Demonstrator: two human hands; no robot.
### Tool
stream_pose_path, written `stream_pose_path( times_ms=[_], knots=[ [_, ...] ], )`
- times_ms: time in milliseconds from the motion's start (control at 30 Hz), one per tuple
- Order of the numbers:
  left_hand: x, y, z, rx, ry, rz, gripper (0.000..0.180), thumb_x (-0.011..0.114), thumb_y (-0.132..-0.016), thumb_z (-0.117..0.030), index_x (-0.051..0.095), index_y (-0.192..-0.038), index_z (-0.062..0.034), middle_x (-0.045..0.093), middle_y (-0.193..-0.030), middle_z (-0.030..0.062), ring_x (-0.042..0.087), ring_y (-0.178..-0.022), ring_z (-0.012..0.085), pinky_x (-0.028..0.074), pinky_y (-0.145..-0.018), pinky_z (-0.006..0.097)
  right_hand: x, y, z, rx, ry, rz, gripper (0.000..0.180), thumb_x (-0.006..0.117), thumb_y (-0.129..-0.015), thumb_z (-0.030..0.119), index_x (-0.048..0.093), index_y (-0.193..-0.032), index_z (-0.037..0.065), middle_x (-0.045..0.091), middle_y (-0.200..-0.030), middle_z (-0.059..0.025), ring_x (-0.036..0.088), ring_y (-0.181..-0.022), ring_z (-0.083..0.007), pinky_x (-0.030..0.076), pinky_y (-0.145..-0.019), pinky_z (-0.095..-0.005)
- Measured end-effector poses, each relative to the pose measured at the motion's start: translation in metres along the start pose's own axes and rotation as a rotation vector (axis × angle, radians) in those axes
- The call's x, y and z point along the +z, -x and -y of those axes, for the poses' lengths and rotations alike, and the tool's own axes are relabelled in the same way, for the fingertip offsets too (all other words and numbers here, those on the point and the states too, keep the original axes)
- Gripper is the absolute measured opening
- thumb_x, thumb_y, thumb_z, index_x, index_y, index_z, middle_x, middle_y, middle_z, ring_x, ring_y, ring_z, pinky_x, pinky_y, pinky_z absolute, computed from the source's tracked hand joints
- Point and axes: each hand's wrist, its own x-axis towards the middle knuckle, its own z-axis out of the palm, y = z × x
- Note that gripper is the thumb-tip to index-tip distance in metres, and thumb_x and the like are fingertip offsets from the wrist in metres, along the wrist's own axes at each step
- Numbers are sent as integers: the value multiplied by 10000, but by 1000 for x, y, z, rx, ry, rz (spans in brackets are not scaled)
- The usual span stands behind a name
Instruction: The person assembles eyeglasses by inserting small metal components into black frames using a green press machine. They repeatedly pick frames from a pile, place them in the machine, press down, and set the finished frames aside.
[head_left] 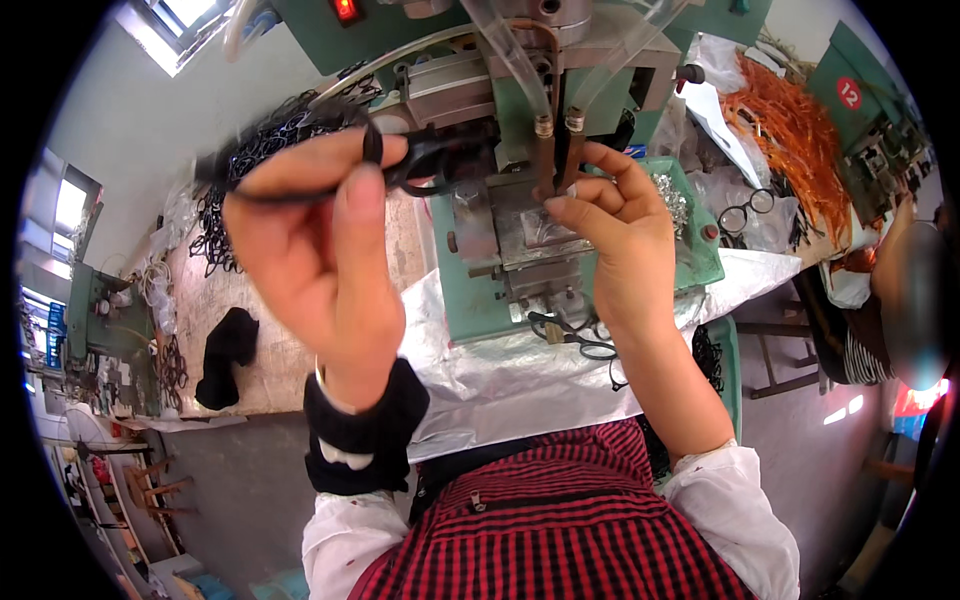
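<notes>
My left hand [325, 250] pinches a black eyeglass frame [430, 165], smeared by motion, left of the machine's metal fixture [535, 230]. The frame's right end reaches close to the machine head. My right hand [630, 240] is at the fixture, thumb and fingers drawn together by the lower tips of two metal nozzles [545, 160] fed by clear tubes. Whatever lies between those fingertips is too small to make out. Below the fixture, another black eyeglass frame [580, 340] rests on the silvery sheet [480, 390].
Black frames [290, 130] are heaped behind my left hand; a black cloth [228, 355] lies on the bench. A green tray [705, 260] holds small metal parts. Orange strips [790, 130] and glasses [745, 210] lie to the right, where a co-worker's arm [895, 240] shows.
</notes>
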Motion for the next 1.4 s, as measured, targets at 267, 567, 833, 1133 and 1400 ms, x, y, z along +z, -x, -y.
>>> stream_pose_path(
  times_ms=[267,567,833,1133,1400],
  knots=[
    [6,39,7,262,-29,645,135,659,-706,-3,632,-830,-48,710,-1054,167,592,-644,236,479,-557,334,-36,0,19,-126,422,78,463,667,-804,7,595,-1261,25,649,-1179,-78,595,-1114,-163,447,-980,-304],
    [34,61,27,602,-168,476,214,743,-649,-47,628,-826,-82,708,-996,81,597,-622,218,509,-520,315,-143,1,-28,-380,1322,-227,174,683,-793,69,679,-964,34,673,-979,-125,616,-976,-286,468,-885,-375],
    [17,99,-7,227,-186,414,262,756,-699,-115,665,-943,-86,681,-1163,121,638,-844,284,545,-794,420,-131,-9,-39,-329,1693,-239,123,696,-799,177,687,-844,62,661,-889,-98,586,-915,-325,464,-818,-440],
    [-112,64,-8,-88,-1049,174,106,737,-756,-17,713,-851,-56,673,-977,78,579,-961,266,422,-851,373,-123,-5,-39,-370,1097,-257,116,661,-862,58,674,-961,1,697,-901,-100,659,-821,-199,497,-787,-298],
    [-110,123,119,-393,-1558,551,137,738,-711,-174,708,-700,-40,602,-922,102,525,-944,322,422,-811,419,-109,-12,-53,-206,959,-241,176,684,-859,68,694,-1028,18,699,-914,-95,657,-858,-188,498,-812,-310]
  ],
)
